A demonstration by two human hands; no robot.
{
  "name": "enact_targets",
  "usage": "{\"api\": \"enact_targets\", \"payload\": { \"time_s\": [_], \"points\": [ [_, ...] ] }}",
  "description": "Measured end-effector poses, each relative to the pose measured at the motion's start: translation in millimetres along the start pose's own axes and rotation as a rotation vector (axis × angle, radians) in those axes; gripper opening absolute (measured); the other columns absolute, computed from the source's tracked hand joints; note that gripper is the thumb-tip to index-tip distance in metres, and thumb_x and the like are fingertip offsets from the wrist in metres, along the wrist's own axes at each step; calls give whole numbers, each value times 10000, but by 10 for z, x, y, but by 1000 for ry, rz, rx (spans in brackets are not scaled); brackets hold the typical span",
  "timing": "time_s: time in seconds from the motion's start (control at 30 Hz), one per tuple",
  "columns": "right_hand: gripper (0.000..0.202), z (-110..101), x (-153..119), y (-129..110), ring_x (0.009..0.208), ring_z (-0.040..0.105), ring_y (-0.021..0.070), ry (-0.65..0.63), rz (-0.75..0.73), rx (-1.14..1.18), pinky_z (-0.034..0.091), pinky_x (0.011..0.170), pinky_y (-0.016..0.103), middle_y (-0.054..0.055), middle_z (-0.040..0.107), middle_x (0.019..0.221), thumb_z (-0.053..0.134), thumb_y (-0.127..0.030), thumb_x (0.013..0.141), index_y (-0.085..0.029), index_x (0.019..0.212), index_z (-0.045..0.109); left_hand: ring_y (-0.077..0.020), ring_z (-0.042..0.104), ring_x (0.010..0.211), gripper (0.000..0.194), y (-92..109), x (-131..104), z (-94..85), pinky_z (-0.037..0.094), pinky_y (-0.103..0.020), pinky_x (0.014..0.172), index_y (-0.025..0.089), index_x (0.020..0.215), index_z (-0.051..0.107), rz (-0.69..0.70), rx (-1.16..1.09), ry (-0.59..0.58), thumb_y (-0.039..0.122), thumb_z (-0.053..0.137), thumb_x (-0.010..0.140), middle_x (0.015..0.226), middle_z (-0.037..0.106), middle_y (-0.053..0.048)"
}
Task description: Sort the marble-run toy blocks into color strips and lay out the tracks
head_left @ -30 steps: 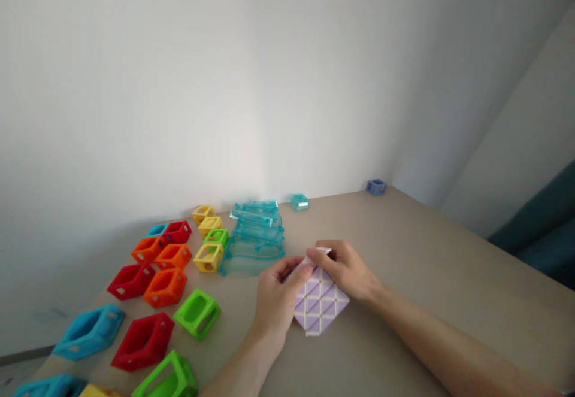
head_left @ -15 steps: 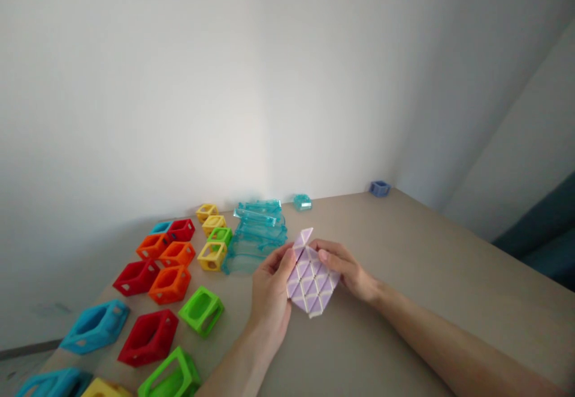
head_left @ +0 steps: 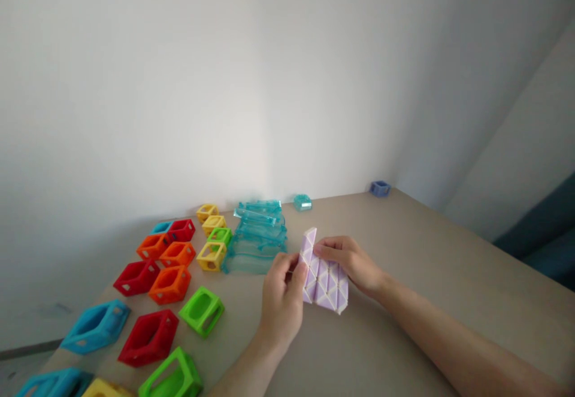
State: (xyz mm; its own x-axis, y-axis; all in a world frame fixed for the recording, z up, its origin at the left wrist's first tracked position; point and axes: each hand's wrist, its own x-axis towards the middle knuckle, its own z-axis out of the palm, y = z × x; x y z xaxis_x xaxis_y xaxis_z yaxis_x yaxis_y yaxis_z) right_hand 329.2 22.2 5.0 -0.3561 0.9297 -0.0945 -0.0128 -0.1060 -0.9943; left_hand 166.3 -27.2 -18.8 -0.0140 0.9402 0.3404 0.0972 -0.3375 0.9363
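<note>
A lilac folding puzzle (head_left: 327, 283) with white-edged triangular faces is held above the table, one narrow end sticking up at its upper left. My left hand (head_left: 285, 295) grips its left side, thumb on the near face and fingers curled behind. On the upper right, my right hand (head_left: 353, 261) pinches the puzzle, its thumb and fingers near the top edge. The right hand's lower fingers are partly hidden behind the puzzle.
On the tan table (head_left: 404, 235), red, orange, green, yellow and blue hollow blocks such as a red one (head_left: 148, 338) spread leftward. Clear teal pieces (head_left: 256, 235) lie behind my left hand. A small teal piece (head_left: 302, 202) and a blue block (head_left: 380, 188) sit near the wall.
The puzzle has shifted right and turned, its lower end now pointing more to the right. My left hand has moved right with it, and my right hand has moved slightly.
</note>
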Motion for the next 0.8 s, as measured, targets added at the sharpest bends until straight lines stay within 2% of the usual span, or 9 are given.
{"api": "enact_targets", "payload": {
  "time_s": [0.13, 0.3, 0.4, 0.47, 0.63, 0.8],
  "points": [
    [249, 21, 29, 99, 433, 449, 96, 77, 26, 61, 286, 433, 225, -9, 547, 490, 694, -344, 670, -131, 575, 608, -170, 550, 794, 235, 32, -22, -18, 427, -254, 697, 174, 942, 677, 112, 87, -28, 361, 541, 899, 861, 546, -46],
    [274, 35, 53, 187, 490, 505, 129, 79, 44, 122, 349, 481, 244, -1, 566, 525, 668, -389, 696, -144, 605, 586, -183, 572, 891, 215, 13, -17, -36, 448, -265, 767, 201, 1029, 676, 209, 111, -34, 299, 522, 913, 950, 579, -64],
    [275, 38, 56, 195, 514, 524, 141, 96, 39, 141, 362, 497, 250, 3, 574, 540, 654, -399, 714, -148, 626, 583, -192, 575, 951, 241, 5, -8, -40, 449, -278, 819, 199, 1088, 655, 246, 167, -50, 296, 580, 880, 1017, 590, -75],
    [271, 36, 53, 190, 510, 519, 141, 107, 26, 135, 357, 491, 251, 5, 576, 543, 645, -399, 717, -147, 631, 590, -192, 579, 925, 250, 14, -4, -41, 451, -275, 798, 189, 1065, 660, 236, 224, -51, 309, 627, 847, 994, 598, -72],
    [240, 42, 24, 129, 459, 437, 96, 121, -55, 50, 287, 449, 227, -20, 520, 503, 699, -332, 662, -135, 577, 592, -171, 572, 809, 193, 29, 10, -50, 441, -263, 717, 183, 937, 682, 181, 276, 8, 344, 611, 859, 868, 601, -48],
    [308, 74, -55, 7, 536, 488, 112, 64, -180, -82, 335, 479, 226, 5, 587, 644, 674, -435, 775, -129, 797, 654, -171, 589, 771, 248, 18, 33, -45, 456, -247, 649, 172, 951, 679, 52, 144, 67, 376, 553, 889, 836, 621, -53]
  ]
}}
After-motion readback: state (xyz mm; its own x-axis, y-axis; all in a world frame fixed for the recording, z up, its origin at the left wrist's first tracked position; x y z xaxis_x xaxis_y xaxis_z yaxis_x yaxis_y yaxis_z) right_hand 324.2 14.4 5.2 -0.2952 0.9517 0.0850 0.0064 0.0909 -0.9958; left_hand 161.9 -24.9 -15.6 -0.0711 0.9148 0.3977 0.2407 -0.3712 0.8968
